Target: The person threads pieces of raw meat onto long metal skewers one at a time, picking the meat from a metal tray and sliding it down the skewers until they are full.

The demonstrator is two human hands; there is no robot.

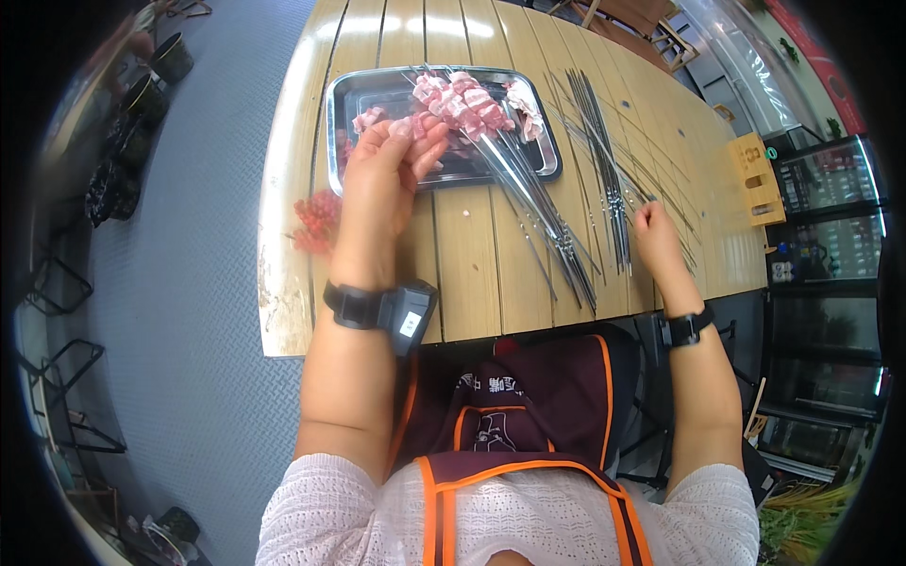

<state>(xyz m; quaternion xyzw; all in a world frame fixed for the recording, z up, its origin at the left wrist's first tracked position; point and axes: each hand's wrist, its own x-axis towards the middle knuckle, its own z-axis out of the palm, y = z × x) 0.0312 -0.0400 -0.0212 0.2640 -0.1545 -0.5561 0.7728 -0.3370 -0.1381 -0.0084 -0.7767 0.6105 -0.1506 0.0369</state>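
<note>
My left hand (400, 156) is over the near left part of a steel tray (336, 99), with a small piece of raw pink meat (401, 128) between thumb and fingers. Inside the tray, loose meat (369, 117) lies at the left and a pale, fatty piece (524, 110) at the right. Threaded meat (463, 102) fills one end of a bundle of metal skewers (538, 205), whose bare ends cross the tray's near rim onto the table. My right hand (656, 230) is closed around the end of a thin metal skewer (632, 182), above other loose skewers (601, 148).
All this rests on a slatted wooden table (463, 283). A blurred red clump (318, 221) lies by my left forearm. At the table's right edge stands a wooden holder (757, 180), with glass-door fridges (824, 184) beyond. Black bins (172, 58) stand on the floor at left.
</note>
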